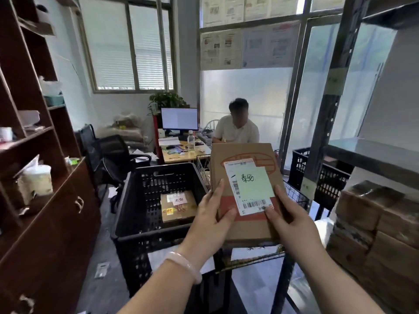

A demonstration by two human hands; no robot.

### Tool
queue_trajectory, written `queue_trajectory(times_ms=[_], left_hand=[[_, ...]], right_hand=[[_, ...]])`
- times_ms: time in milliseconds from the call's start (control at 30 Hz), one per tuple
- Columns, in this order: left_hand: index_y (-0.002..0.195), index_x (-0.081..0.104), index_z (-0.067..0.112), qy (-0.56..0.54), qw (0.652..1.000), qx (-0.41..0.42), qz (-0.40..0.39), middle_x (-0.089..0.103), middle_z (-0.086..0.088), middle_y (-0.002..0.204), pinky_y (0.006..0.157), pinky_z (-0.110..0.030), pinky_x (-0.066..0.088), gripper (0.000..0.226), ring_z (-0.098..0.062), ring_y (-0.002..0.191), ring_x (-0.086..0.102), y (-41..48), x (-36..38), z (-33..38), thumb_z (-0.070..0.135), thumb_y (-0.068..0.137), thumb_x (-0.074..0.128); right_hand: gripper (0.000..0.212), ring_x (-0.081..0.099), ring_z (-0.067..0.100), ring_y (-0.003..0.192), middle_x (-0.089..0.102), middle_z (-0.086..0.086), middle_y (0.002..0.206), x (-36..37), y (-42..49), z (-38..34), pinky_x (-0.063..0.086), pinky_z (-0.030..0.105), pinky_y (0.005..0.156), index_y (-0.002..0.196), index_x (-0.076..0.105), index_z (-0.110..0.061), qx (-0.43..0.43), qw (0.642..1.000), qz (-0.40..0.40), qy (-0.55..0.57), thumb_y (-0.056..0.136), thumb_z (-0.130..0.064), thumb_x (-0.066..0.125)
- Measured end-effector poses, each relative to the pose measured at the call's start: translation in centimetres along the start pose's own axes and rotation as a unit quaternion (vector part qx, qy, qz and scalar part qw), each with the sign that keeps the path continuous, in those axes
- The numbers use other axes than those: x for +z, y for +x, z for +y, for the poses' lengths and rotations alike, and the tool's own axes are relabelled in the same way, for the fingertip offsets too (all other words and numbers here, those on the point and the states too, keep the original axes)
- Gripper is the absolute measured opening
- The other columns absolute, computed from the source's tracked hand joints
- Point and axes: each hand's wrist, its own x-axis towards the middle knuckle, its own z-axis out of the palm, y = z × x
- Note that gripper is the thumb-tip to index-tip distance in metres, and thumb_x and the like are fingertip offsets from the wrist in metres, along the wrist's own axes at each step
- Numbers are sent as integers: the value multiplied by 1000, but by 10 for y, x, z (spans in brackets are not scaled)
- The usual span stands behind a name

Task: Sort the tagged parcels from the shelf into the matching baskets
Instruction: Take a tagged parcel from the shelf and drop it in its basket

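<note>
I hold a brown cardboard parcel [240,155] upright in front of me, its face turned to me. It bears a white shipping label and a pale green tag [251,182] with handwritten characters. My left hand [210,214] grips its lower left edge, thumb on the front. My right hand [288,216] grips its lower right edge, thumb on the label's barcode. Left of the parcel stands a black plastic basket [136,200] with one tagged parcel [178,207] lying on its floor. A wire basket [297,196] sits behind and below the held parcel, mostly hidden.
A dark wooden cabinet [45,200] fills the left side. A metal shelf post [326,123] rises at the right, with stacked brown boxes [381,223] beside it and another black basket [322,175] behind. A person sits at a desk [181,155] further back.
</note>
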Motion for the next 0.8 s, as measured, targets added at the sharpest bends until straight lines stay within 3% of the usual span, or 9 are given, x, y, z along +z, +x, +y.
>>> queue_trajectory(times_ms=[67, 200, 300, 467, 567, 700, 800], left_hand=[[138, 16, 75, 24, 1000, 2, -14, 9, 17, 162, 118, -49, 33, 67, -16, 150, 16, 22, -1, -7, 46, 95, 59], [139, 16, 74, 52, 998, -13, -35, 4, 20, 161, 113, -51, 39, 72, -21, 149, 18, 76, -3, -17, 45, 93, 64], [145, 13, 66, 80, 996, 3, -39, 3, 14, 164, 121, -44, 26, 75, -17, 150, 14, 121, -5, -21, 45, 93, 64], [152, 21, 49, 82, 996, -10, -20, 25, 8, 160, 120, -51, 26, 71, -16, 148, 23, 200, 1, -54, 43, 95, 62], [152, 32, 41, 103, 994, -28, -13, 34, 7, 155, 119, -37, 28, 63, -13, 145, 29, 246, 12, -76, 35, 96, 62], [147, 42, 37, 135, 989, -56, -11, 37, 5, 155, 120, -42, 29, 56, -12, 144, 31, 295, 31, -107, 35, 96, 62], [147, 44, 32, 167, 982, -82, -29, 34, 6, 157, 121, -33, 23, 53, -11, 146, 27, 316, 47, -128, 32, 97, 61]], right_hand=[[57, 56, 7, 114, 56, -15, 130, 7, 21, 2, 51, 24, 94, 141, 45, -37, 15, 1000, 3, 18, 90, -26, 66], [56, 60, 7, 108, 58, -17, 126, 23, 74, 13, 53, 32, 93, 138, 47, -44, 31, 999, 2, 39, 89, -27, 68], [57, 61, 10, 106, 59, -14, 122, 29, 125, 29, 53, 37, 94, 138, 47, -44, 39, 998, 4, 45, 88, -27, 69], [57, 61, 16, 109, 59, -9, 129, 29, 219, 75, 53, 44, 93, 135, 47, -48, 57, 998, 2, 13, 86, -32, 70], [56, 59, 19, 110, 59, -3, 131, 26, 275, 111, 51, 45, 95, 135, 47, -49, 76, 997, -1, -26, 85, -36, 70], [56, 57, 22, 112, 60, 3, 129, 33, 336, 158, 48, 38, 97, 139, 47, -41, 87, 990, -23, -112, 87, -37, 68], [57, 55, 23, 116, 58, 5, 132, 47, 367, 191, 42, 30, 92, 141, 47, -34, 93, 983, -46, -153, 88, -34, 68]])
